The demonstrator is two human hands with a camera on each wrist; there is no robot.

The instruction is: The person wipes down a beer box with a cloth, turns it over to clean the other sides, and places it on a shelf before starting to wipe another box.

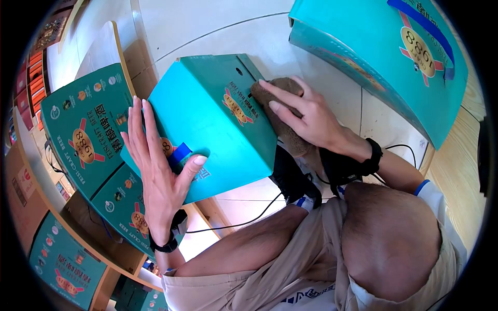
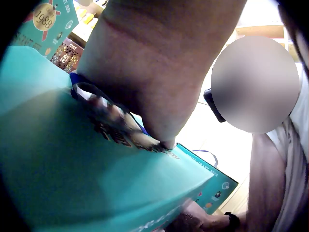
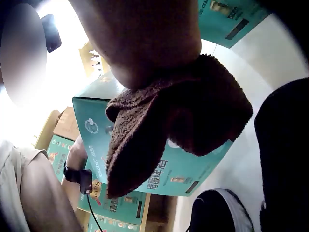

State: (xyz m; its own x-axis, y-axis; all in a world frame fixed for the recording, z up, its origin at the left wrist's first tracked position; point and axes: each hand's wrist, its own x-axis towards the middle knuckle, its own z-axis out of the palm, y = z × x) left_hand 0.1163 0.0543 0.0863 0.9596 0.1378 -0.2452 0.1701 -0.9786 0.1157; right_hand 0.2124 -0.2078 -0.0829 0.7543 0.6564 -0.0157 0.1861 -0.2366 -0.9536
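Teal beer carton tilted on knee, long axis running left-right between hands. Left hand flat, fingers straight, bracing carton's near-left face. Right hand presses brown cloth onto far-right face, fingers extended over cloth.

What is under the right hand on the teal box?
A brown cloth lies under the right hand, pressed on the teal box. The box surface beneath the cloth is covered. The left hand steadies the box's near side.
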